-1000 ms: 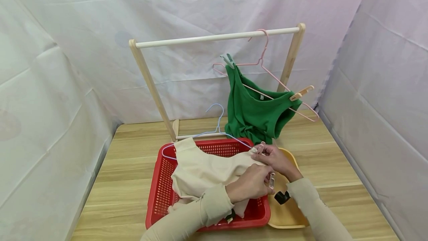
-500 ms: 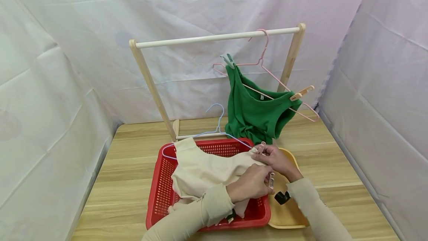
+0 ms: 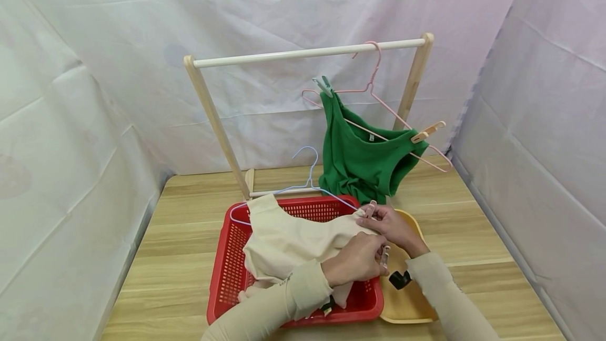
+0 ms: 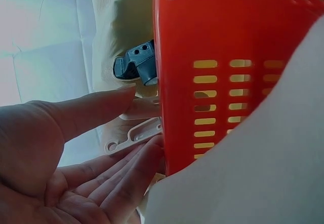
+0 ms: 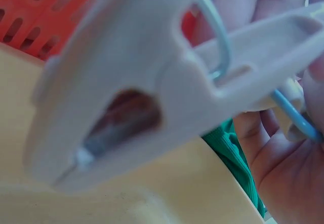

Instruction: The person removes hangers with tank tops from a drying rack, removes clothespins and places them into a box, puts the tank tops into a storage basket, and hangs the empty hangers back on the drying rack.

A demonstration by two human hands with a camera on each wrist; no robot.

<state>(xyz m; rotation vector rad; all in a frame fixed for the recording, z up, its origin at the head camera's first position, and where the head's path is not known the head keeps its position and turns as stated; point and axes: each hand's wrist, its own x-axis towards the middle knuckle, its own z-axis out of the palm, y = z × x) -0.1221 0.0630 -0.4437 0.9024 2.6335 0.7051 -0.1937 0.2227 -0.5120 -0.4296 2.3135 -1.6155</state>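
Note:
A cream sleeveless top lies over the blue wire hanger, which leans above the red basket. My left hand pinches a pale pink clothespin; the left wrist view shows the clothespin's handles between thumb and fingers. My right hand grips the top's right shoulder at the hanger's end. Another pink clothespin stands up by its fingers; whether it is clipped on cannot be told. A pale clothespin fills the right wrist view.
Behind the basket stands a wooden rack. From its bar hangs a pink hanger with a green top and clothespins at both shoulders. A yellow tray sits right of the basket. White cloth walls enclose the table.

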